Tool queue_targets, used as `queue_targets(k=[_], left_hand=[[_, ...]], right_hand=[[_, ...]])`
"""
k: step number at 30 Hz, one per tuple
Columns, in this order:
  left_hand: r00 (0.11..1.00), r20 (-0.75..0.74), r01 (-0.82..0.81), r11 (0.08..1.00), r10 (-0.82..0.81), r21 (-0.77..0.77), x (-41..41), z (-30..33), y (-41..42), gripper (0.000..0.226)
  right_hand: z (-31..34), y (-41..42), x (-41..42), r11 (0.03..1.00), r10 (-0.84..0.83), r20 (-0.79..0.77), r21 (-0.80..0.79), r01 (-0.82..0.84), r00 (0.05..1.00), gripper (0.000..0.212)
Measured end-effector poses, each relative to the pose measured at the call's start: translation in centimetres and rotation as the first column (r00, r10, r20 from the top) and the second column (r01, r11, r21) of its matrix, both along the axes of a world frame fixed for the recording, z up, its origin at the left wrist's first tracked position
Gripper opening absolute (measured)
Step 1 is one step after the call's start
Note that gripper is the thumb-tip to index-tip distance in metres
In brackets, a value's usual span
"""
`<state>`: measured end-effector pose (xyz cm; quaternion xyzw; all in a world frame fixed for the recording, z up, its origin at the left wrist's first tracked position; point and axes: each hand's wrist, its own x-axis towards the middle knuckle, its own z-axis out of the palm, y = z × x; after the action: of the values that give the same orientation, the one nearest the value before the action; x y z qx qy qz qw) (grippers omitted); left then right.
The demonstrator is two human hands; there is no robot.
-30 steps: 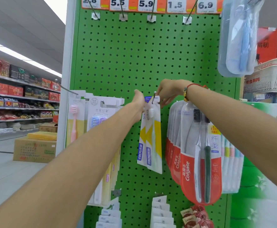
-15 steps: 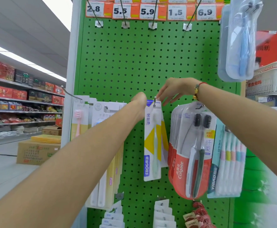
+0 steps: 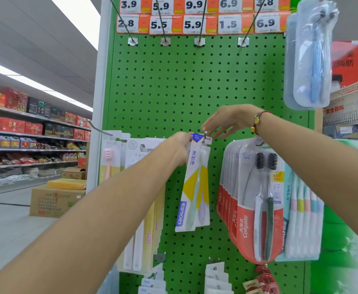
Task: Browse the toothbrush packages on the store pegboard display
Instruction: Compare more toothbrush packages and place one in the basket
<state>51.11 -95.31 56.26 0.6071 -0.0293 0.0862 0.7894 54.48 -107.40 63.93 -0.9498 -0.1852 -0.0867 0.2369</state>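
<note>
A white, yellow and blue Frog toothbrush package (image 3: 193,194) hangs on a metal hook (image 3: 205,135) in the middle of the green pegboard (image 3: 174,85). My left hand (image 3: 179,145) grips the package's top left corner. My right hand (image 3: 227,119) hovers just above and right of the hook, fingers spread and pointing down-left, fingertips at the hook's tip and the package's top edge. Red Colgate twin-brush packs (image 3: 256,204) hang to the right, a pastel multi-brush pack (image 3: 303,219) beyond them, and white and yellow packs (image 3: 144,209) to the left.
Price tags (image 3: 195,24) line the top of the board above bare hooks. A blue toothbrush pack (image 3: 312,58) hangs at the upper right. More packages (image 3: 216,276) hang low on the board. A store aisle with shelves (image 3: 36,134) and cardboard boxes (image 3: 55,200) lies to the left.
The view has tilted upward, showing more price tags. My right hand has opened and lifted slightly from the hook. The Frog package now hangs straighter under my left hand's grip.
</note>
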Motion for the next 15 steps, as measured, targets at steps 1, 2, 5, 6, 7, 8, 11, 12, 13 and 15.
queue_targets(k=[1, 2, 5, 6, 7, 8, 11, 12, 13, 15], left_hand=[[1.0, -0.006, -0.03, 0.999, 0.03, -0.025, 0.2, -0.1, -0.1, 0.022], [0.998, -0.012, -0.07, 0.996, 0.069, -0.062, 0.4, -0.2, -0.2, 0.016], [0.972, -0.037, -0.233, 0.956, 0.231, -0.18, 0.8, -1.0, -0.7, 0.006], [0.961, -0.037, -0.276, 0.932, 0.275, -0.234, 0.6, -1.2, -0.9, 0.009], [0.952, -0.028, -0.299, 0.911, 0.303, -0.283, 0.0, -1.4, -1.2, 0.014], [0.945, -0.013, -0.313, 0.897, 0.326, -0.313, -0.7, -1.6, -1.5, 0.018], [0.919, 0.033, -0.363, 0.877, 0.392, -0.316, -2.8, -2.5, -2.6, 0.027], [0.901, 0.055, -0.396, 0.866, 0.431, -0.304, -3.4, -2.9, -3.0, 0.028], [0.874, 0.084, -0.436, 0.85, 0.478, -0.295, -3.9, -3.3, -3.3, 0.029], [0.822, 0.14, -0.509, 0.822, 0.553, -0.257, -5.1, -4.3, -3.8, 0.03]], right_hand=[[0.2, -0.1, -0.4, 1.0, 0.014, 0.014, 0.021, -0.015, 1.0, 0.031], [0.3, -0.2, -1.0, 0.999, 0.035, 0.023, 0.037, -0.036, 0.999, 0.032], [0.3, -0.5, -3.1, 0.991, 0.121, 0.031, 0.048, -0.123, 0.992, 0.029], [0.2, -0.5, -3.8, 0.989, 0.141, 0.038, 0.037, -0.142, 0.989, 0.027], [-0.1, -0.5, -4.6, 0.988, 0.15, 0.053, 0.024, -0.151, 0.987, 0.025], [-0.3, -0.5, -5.3, 0.988, 0.15, 0.081, 0.01, -0.151, 0.985, 0.024], [-1.3, -0.5, -7.2, 0.993, 0.113, 0.245, 0.002, -0.117, 0.963, 0.027], [-1.7, -0.6, -7.9, 0.994, 0.092, 0.312, 0.03, -0.106, 0.946, 0.028], [-2.3, -0.6, -8.4, 0.994, 0.062, 0.387, 0.064, -0.094, 0.92, 0.028], [-3.6, -0.9, -9.4, 0.993, -0.044, 0.575, 0.115, -0.027, 0.817, 0.032]])
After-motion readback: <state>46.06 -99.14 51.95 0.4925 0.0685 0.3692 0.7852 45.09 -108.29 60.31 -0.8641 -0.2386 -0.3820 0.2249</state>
